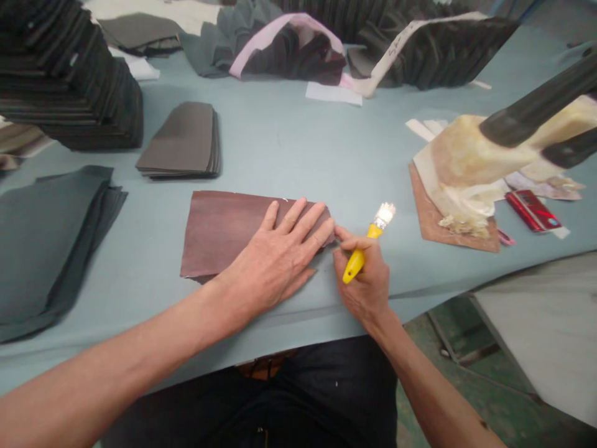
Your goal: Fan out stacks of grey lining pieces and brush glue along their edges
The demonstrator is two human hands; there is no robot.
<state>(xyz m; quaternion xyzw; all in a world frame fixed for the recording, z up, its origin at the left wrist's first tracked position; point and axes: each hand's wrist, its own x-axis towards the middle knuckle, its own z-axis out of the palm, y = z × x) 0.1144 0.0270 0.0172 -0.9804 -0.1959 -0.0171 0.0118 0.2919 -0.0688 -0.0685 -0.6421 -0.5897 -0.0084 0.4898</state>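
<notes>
Left arm (pixel 140 351) nearest. Table (pixel 289 143) beyond; brown sheet (pixel 224 230) at its near centre, left hand (pixel 275 261) spread flat over it. Right hand (pixel 366 274), by the sheet's right end, holds a brush (pixel 374 231), fingertip detail indistinct. Advisable: sheet steady, bristles (pixel 386 213) clear.

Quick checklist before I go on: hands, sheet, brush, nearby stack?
1. Left hand flat on the brown sheet: ok, fingers spread over its right part.
2. Yellow brush held in the right hand: ok.
3. Bristles off the sheet: ok, pointing up and away.
4. Nothing else pinched in the right hand: cannot tell, detail too small.
5. Brown sheet a single layer: cannot tell; a darker strip shows at its lower left edge.
6. Grey stack apart from the sheet: ok.
</notes>
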